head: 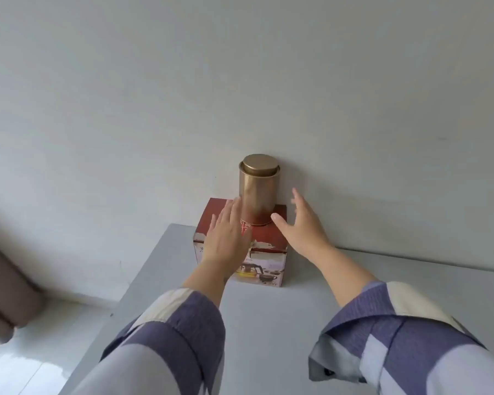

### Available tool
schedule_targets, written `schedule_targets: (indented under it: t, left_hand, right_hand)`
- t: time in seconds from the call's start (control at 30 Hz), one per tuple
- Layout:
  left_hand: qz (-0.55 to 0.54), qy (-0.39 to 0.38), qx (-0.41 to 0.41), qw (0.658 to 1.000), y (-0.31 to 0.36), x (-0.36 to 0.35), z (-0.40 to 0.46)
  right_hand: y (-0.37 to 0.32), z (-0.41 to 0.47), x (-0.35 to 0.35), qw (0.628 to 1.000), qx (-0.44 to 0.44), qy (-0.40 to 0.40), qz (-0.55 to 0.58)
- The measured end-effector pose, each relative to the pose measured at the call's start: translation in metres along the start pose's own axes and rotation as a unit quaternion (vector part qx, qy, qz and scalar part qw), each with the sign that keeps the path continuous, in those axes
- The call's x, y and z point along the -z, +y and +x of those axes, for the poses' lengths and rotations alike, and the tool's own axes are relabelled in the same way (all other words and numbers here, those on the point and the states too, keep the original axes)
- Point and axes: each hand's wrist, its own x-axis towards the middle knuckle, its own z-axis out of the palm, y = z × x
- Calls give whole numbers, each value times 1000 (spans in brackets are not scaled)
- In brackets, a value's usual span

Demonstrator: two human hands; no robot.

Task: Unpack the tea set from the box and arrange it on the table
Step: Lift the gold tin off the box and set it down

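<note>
Box [241, 246] shut, tin [258, 192] atop; left hand [226, 233], right hand [303, 223] flank tin, fingers straight.

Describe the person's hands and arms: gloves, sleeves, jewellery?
Both hands, left and right, are bare, with no gloves or rings showing. The sleeves are loose shirt cloth in blocks of blue-purple, cream and pale grey, pushed up the forearms.

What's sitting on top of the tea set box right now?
A gold metal canister with its lid on stands upright on the closed tea set box. Left hand and right hand flank it, fingers open. The box's contents are hidden.
</note>
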Motion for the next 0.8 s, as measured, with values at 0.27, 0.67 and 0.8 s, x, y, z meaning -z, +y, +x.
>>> schedule_targets:
  t: [0.27, 0.67, 0.8]
  left_hand:
    - [-194, -14, 67, 979, -15, -26, 61]
    - [-225, 1, 68, 972, -11, -34, 67]
    - [-240, -10, 61, 969, 11, -31, 58]
  right_hand:
    - [-23, 59, -22, 977, -39, 53, 201]
    - [-25, 63, -23, 980, -29, 98, 168]
    - [-19, 44, -4, 976, -34, 111, 184]
